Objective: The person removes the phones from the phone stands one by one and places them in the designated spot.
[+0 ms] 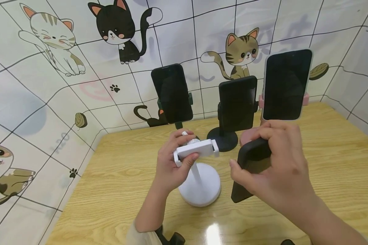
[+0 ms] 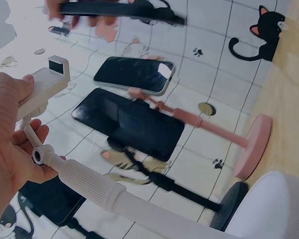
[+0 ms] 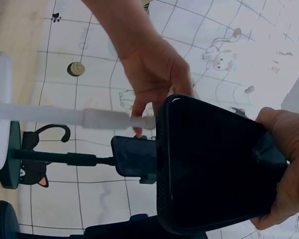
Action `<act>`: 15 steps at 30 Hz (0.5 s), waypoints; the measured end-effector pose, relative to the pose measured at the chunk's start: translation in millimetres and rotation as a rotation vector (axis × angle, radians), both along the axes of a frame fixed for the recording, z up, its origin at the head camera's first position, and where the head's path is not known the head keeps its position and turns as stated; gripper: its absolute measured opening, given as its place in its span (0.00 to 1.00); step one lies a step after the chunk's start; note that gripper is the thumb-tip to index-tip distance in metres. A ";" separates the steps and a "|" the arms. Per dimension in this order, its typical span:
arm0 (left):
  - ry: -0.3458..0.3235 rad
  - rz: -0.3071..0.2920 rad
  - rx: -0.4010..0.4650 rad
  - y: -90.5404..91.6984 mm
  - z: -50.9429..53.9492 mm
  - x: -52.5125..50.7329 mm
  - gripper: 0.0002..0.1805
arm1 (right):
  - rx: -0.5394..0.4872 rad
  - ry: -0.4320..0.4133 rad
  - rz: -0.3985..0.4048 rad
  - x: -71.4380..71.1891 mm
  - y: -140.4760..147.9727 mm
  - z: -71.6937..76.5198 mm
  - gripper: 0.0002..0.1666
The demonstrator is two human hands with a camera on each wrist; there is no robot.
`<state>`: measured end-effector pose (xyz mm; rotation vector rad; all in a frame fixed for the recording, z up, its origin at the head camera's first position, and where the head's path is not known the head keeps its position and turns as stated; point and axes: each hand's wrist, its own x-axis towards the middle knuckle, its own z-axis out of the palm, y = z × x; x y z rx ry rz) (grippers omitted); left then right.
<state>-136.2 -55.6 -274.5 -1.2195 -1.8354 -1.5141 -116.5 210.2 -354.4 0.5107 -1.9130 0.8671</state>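
Observation:
A white phone stand (image 1: 200, 185) with a round base stands on the wooden table. My left hand (image 1: 174, 163) grips its clamp head (image 1: 197, 149), thumb on the front and fingers behind; in the left wrist view the hand (image 2: 10, 124) is at the clamp and the joint below it. To the right, my right hand (image 1: 282, 166) holds a black smartphone (image 1: 248, 166) by its edges, tilted and raised above the table. The right wrist view shows that smartphone (image 3: 219, 164) close up with a dark face. Phone and white clamp are apart in the head view.
Behind stand three phones in stands: one in a green stand (image 1: 178, 125), one in a black stand (image 1: 222, 139), and a white-edged one in a pink stand (image 1: 247, 136). A cat-patterned cloth (image 1: 178, 37) covers the wall behind the wooden table (image 1: 119, 190).

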 end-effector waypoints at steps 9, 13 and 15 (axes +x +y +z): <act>-0.015 0.102 0.057 -31.1 9.9 -6.9 0.24 | 0.141 -0.413 -0.211 52.5 -61.7 106.4 0.27; -0.007 0.147 0.099 -43.5 15.4 -12.8 0.28 | 0.172 -0.621 -0.168 39.6 -54.6 89.1 0.29; 0.005 0.169 0.121 -49.5 17.7 -16.8 0.29 | 0.197 -0.716 -0.143 33.7 -50.9 78.6 0.29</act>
